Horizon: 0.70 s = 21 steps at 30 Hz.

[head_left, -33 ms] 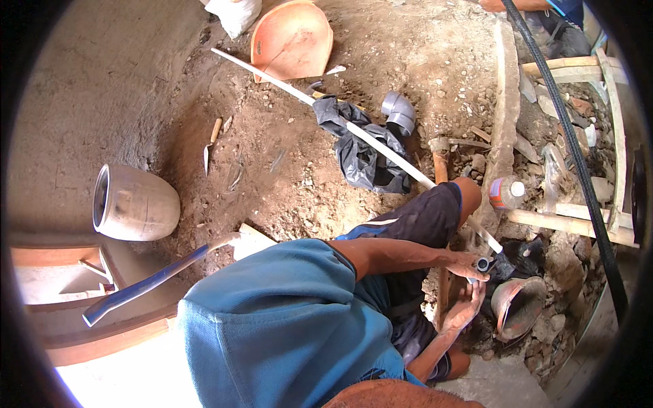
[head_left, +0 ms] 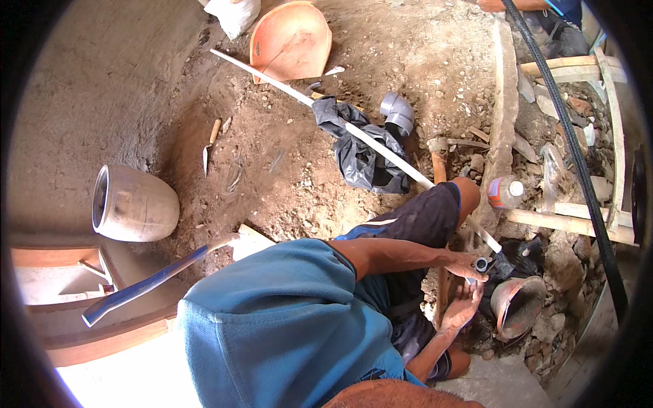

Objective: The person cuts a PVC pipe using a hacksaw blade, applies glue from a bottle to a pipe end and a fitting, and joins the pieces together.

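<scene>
My left hand (head_left: 464,262) is closed around a small grey pipe fitting (head_left: 481,264), its round opening facing up. Just below it, my right hand (head_left: 464,306) lies palm up with its fingers loosely extended toward the fitting; whether they touch it is hard to see. A long white pipe (head_left: 384,151) runs diagonally over the ground, passing behind my knee. Its near end lies by black plastic (head_left: 527,258), close to my hands. A wide-mouthed, dirt-covered pipe end (head_left: 518,307) sits in the rubble beside my right hand.
A hammer (head_left: 439,160), a grey elbow fitting (head_left: 397,113), a black plastic bag (head_left: 371,163) and a bottle (head_left: 505,192) lie around me. Farther off are an orange scoop (head_left: 292,41), a trowel (head_left: 210,146) and a pot-shaped container (head_left: 138,204). A black hose (head_left: 568,126) crosses the right side. Another person's arm (head_left: 520,5) shows at top right.
The fingers of my right hand have shifted slightly beneath the fitting, baring more of the palm. Everything else is nearly the same.
</scene>
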Motion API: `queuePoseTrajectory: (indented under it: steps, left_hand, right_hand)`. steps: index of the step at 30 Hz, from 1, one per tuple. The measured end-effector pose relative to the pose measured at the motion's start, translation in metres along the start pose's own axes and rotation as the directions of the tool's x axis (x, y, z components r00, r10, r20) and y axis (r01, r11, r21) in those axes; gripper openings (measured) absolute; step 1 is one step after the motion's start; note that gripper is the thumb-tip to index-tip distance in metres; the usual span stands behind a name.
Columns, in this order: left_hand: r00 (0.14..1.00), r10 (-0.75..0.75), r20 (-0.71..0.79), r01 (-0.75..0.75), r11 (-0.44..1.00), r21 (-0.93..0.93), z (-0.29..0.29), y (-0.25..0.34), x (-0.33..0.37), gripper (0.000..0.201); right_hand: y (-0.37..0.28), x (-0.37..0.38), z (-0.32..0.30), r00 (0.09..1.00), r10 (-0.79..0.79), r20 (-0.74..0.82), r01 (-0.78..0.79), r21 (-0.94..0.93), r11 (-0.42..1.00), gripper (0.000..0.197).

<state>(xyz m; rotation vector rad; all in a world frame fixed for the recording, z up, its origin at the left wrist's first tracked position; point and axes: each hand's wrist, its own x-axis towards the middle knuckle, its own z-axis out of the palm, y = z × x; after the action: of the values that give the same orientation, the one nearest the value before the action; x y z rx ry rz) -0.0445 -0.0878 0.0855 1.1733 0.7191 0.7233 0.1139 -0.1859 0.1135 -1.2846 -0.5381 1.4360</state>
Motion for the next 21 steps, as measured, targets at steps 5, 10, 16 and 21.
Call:
queuePoseTrajectory:
  steps: [5, 10, 16, 21]
  left_hand:
    - [0.982, -0.105, 0.159, 0.116, 0.991, -0.062, 0.004, -0.007, -0.016, 0.071]
    - [0.973, -0.146, 0.176, 0.16, 0.985, -0.067, 0.006, 0.018, -0.023, 0.063]
    - [0.906, 0.01, 0.423, 0.064, 0.985, -0.162, -0.003, 0.014, -0.013, 0.039]
    - [0.923, 0.129, 0.363, -0.161, 0.985, 0.058, 0.002, 0.039, -0.001, 0.038]
  right_hand:
    - [-0.001, -0.013, 0.0, 0.949, 0.207, 0.239, -0.268, 0.26, 0.928, 0.044]
    - [0.011, -0.007, -0.017, 0.957, 0.151, 0.246, -0.213, 0.247, 0.945, 0.05]
    - [0.013, 0.004, -0.009, 0.925, 0.104, 0.365, -0.257, 0.4, 0.88, 0.025]
    - [-0.017, 0.003, -0.004, 0.988, 0.081, 0.129, -0.143, 0.604, 0.784, 0.036]
